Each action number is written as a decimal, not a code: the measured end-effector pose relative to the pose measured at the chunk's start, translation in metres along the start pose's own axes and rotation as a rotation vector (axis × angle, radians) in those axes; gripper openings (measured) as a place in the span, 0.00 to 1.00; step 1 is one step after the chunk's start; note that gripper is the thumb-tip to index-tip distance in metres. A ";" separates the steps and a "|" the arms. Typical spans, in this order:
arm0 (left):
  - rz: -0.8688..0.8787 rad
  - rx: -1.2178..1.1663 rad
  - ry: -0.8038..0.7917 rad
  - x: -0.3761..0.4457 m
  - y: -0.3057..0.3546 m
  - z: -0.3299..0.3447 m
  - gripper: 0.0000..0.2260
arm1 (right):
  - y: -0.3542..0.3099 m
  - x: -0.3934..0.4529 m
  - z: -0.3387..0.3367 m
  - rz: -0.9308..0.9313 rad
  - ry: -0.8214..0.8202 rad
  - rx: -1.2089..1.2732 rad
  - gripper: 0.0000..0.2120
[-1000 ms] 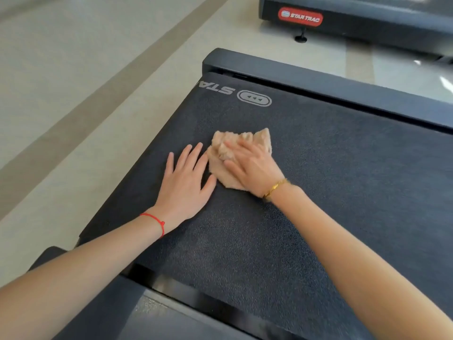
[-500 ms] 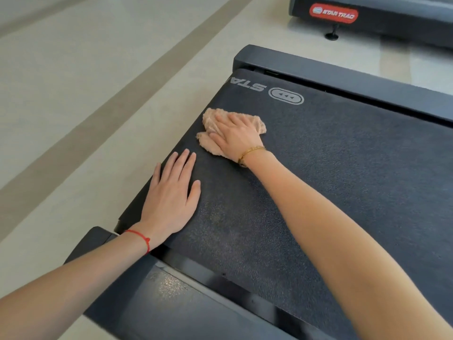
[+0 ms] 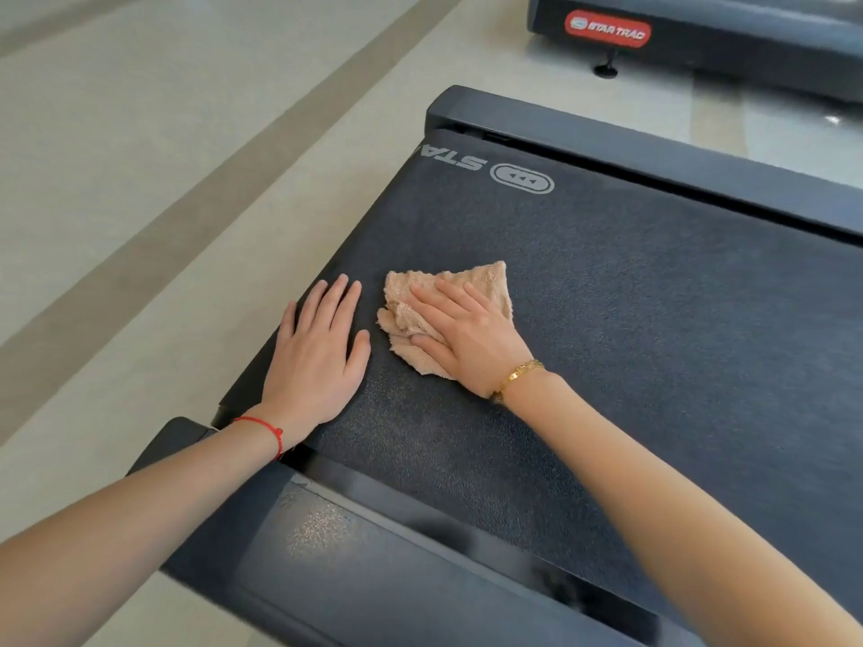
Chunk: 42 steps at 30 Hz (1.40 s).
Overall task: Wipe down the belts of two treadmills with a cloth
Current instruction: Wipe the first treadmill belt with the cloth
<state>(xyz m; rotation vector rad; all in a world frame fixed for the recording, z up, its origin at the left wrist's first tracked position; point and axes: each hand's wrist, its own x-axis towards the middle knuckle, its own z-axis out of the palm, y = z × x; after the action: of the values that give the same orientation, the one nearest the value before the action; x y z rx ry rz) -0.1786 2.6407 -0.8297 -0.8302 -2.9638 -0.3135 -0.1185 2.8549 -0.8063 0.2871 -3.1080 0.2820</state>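
partly hidden cloth (image 3: 485,284) under flat right hand (image 3: 467,333); left hand (image 3: 317,357) flat, fingers straight, on belt (image 3: 654,343)

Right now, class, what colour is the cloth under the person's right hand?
Light peach-beige cloth, seen best in the head view.

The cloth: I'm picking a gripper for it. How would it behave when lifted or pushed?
The cloth looks floppy: it lies crumpled in folds under the right hand. Its fluffy pile suggests it's light. On the textured belt it would probably drag and bunch.
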 end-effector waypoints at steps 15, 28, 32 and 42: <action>0.060 -0.076 -0.036 -0.007 0.022 -0.005 0.24 | -0.041 -0.126 0.007 -0.054 0.027 0.029 0.24; 0.063 -0.075 -0.060 -0.021 0.080 0.004 0.26 | -0.023 -0.159 0.001 0.151 0.143 -0.006 0.23; 0.099 -0.077 -0.038 -0.027 0.093 0.007 0.26 | -0.031 -0.197 0.009 0.085 0.061 0.024 0.23; 0.122 -0.062 0.003 -0.033 0.098 0.012 0.26 | -0.033 -0.204 -0.013 0.336 0.399 0.351 0.27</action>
<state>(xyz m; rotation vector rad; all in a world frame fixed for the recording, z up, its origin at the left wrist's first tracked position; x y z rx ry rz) -0.0996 2.7086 -0.8269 -1.0115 -2.8982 -0.4015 0.0883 2.8618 -0.7927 -0.2668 -2.6798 0.7841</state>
